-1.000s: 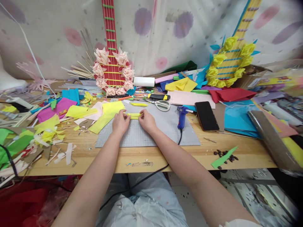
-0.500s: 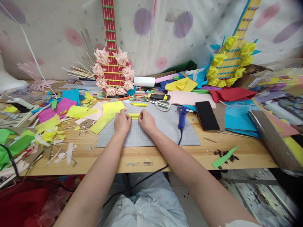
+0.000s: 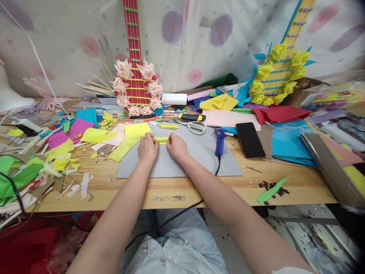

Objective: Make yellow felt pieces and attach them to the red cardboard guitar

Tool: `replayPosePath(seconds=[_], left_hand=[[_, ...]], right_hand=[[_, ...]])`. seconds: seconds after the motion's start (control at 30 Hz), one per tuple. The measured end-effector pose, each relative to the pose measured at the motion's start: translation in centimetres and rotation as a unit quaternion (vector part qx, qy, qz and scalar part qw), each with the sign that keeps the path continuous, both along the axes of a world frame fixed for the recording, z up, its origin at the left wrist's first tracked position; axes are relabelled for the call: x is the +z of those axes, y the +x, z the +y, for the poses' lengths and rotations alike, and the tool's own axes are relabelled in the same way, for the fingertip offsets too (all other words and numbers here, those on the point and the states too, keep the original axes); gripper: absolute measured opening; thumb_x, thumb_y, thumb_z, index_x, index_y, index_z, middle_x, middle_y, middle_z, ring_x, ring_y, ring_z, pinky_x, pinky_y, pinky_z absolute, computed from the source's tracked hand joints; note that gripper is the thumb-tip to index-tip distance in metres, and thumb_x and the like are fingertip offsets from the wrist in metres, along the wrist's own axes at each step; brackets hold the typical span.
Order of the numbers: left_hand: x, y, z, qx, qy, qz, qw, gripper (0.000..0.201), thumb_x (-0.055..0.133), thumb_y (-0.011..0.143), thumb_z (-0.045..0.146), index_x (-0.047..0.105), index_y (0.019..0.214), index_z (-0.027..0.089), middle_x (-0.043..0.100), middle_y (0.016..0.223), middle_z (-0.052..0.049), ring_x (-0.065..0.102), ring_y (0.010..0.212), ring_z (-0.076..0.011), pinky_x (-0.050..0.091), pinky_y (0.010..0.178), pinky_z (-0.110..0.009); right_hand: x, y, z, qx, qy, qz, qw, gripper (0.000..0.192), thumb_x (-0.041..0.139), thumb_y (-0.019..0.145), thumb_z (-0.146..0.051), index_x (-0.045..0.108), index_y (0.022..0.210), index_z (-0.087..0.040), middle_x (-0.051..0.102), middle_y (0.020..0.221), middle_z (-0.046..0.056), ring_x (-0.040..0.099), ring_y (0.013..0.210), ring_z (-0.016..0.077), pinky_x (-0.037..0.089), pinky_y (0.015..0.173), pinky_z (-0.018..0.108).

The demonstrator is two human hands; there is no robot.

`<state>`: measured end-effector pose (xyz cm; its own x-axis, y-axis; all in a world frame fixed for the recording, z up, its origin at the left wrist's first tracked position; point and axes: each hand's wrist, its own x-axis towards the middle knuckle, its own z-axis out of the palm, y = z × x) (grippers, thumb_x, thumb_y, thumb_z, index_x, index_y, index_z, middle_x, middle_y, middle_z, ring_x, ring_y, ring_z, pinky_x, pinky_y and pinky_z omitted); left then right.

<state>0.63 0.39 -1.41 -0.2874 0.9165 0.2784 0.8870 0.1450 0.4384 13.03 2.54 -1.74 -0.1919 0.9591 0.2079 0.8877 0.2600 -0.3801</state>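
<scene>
Both hands are down on the grey cutting mat (image 3: 182,160), pinching a small yellow paper strip (image 3: 161,140) between them: the left hand (image 3: 147,147) clamps its left end, the right hand (image 3: 176,147) its right end. The strip lies flat with its long axis running left to right, parallel to the tabletop (image 3: 199,188) edge. A blue glue gun (image 3: 219,141) and scissors (image 3: 194,127) lie just beyond.

Both hands (image 3: 162,147) close together, pinching
</scene>
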Motion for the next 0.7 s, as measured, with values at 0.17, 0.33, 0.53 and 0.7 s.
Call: replayPosePath(seconds=[0.17, 0.33, 0.53, 0.7], left_hand=[[0.02, -0.2, 0.11, -0.007, 0.001, -0.006, 1.0, 0.024, 0.053, 0.075, 0.025, 0.043, 0.097, 0.022, 0.06, 0.079, -0.004, 0.05, 0.095, -0.0224, 0.041, 0.071, -0.032], [-0.09, -0.2, 0.21, -0.065, 0.01, 0.043, 0.997, 0.01, 0.047, 0.078, 0.02, 0.054, 0.084, 0.023, 0.058, 0.085, -0.005, 0.044, 0.095, -0.0231, 0.04, 0.076, -0.033], [-0.39, -0.12, 0.34, -0.097, 0.025, 0.067, 0.993, 0.021, 0.044, 0.077, 0.017, 0.064, 0.076, 0.024, 0.055, 0.088, -0.008, 0.041, 0.096, -0.0235, 0.038, 0.085, -0.034], [-0.18, 0.13, 0.19, -0.068, 0.03, 0.064, 0.995, 0.014, 0.054, 0.073, 0.031, 0.065, 0.076, 0.024, 0.054, 0.088, -0.007, 0.041, 0.095, -0.0247, 0.038, 0.086, -0.037]], right_hand=[[-0.06, -0.1, -0.06, -0.001, 0.006, -0.024, 1.0, 0.017, 0.039, 0.083, -0.021, 0.05, 0.096, -0.019, 0.059, 0.092, 0.006, 0.053, 0.085, 0.019, 0.037, 0.069, 0.028], [-0.02, -0.14, -0.23, 0.01, 0.012, -0.062, 0.998, 0.02, 0.036, 0.086, -0.023, 0.051, 0.099, -0.02, 0.057, 0.096, 0.007, 0.052, 0.087, 0.02, 0.039, 0.071, 0.029], [0.15, -0.3, -0.37, 0.009, 0.023, -0.075, 0.997, 0.02, 0.037, 0.086, -0.024, 0.052, 0.098, -0.017, 0.057, 0.097, 0.008, 0.052, 0.088, 0.0204, 0.04, 0.072, 0.03], [0.33, -0.62, -0.56, 0.006, 0.015, -0.064, 0.998, 0.027, 0.044, 0.084, -0.035, 0.05, 0.1, -0.014, 0.056, 0.099, 0.012, 0.052, 0.09, 0.022, 0.041, 0.074, 0.032]])
